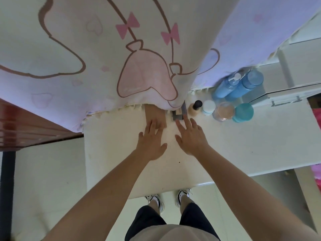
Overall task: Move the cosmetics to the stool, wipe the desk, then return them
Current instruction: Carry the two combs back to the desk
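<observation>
Blurred tops of blue bottles (243, 86)

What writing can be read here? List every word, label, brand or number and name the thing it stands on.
No text in this picture can be read.
Cloth: only drawn bows and hearts; a faint mark on its pink patch is too blurred to read.
Pump bottle, blue bottle: no label legible.
White jar, teal jar: plain lids, no print visible.

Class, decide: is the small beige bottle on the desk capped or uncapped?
Capped. The beige bottle stands upright on the desk with a black cap covering its top.
</observation>
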`<state>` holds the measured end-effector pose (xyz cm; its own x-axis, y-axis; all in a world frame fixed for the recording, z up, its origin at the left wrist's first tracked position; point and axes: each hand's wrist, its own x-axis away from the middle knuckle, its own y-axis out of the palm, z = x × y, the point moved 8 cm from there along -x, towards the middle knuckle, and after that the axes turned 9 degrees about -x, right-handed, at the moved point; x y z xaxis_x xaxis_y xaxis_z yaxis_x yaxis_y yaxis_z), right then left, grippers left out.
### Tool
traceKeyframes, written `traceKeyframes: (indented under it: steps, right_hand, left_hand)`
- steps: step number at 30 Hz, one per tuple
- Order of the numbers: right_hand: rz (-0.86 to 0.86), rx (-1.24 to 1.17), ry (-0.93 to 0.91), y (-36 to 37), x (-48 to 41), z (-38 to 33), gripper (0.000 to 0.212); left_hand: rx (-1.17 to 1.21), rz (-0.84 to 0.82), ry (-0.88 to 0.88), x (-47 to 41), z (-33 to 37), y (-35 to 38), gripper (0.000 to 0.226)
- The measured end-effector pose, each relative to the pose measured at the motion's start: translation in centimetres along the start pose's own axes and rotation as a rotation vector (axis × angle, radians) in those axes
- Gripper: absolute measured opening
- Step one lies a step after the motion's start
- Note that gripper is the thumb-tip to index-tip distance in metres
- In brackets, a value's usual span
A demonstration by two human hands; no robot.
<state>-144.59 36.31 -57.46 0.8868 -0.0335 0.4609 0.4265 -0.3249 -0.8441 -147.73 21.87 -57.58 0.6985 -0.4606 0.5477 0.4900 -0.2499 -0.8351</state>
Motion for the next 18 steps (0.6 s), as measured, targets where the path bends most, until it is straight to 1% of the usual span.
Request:
traceKeyframes:
  steps: [2,3,6,8,10,11,12,14,16,18]
  right_hand:
    - [-0.031,-0.022,0.015,-0.3,0.1,-0.2,0.066]
    - [-0.032,-0.033,0.013,-0.7,0.5,-0.4,0.064]
    - [0.038,-0.076,-0.041,-3.0,1.7,-1.9,0.053]
    - [0.098,-0.129,-0.133,-5.7,2.0,-4.0,0.040]
    - [0.135,-0.111,-0.276,-8.5,1.8,-7.3,0.027]
    - [0.159,-0.098,-0.350,-9.9,1.7,-9.3,0.023]
    - [0.186,-0.106,-0.419,-11.3,1.5,-11.5,0.023]
    - [0.223,-0.145,-0.551,-13.6,1.3,-16.5,0.030]
    - [0.254,-0.175,-0.706,-15.0,1.9,-22.2,0.033]
    - [0.262,-0.199,-0.879,-15.3,3.8,-28.2,0.033]
  left_hand:
    - [0.029,0.040,0.007,0.1,-0.4,-1.1,0.070]
    - [0.035,0.087,0.006,0.4,-0.8,-2.0,0.064]
    - [0.004,0.234,-0.050,2.8,-2.8,-4.8,0.057]
    - [0.013,0.308,-0.113,5.0,-4.8,-7.0,0.055]
    - [0.017,0.369,-0.177,7.8,-7.3,-9.4,0.051]
    - [0.019,0.404,-0.219,9.5,-8.6,-10.6,0.049]
    - [0.020,0.440,-0.273,11.4,-10.2,-11.7,0.047]
    - [0.007,0.507,-0.414,16.1,-13.4,-13.4,0.044]
    - [0.011,0.532,-0.604,21.7,-16.5,-13.9,0.043]
    - [0.068,0.582,-0.824,28.5,-19.0,-13.3,0.047]
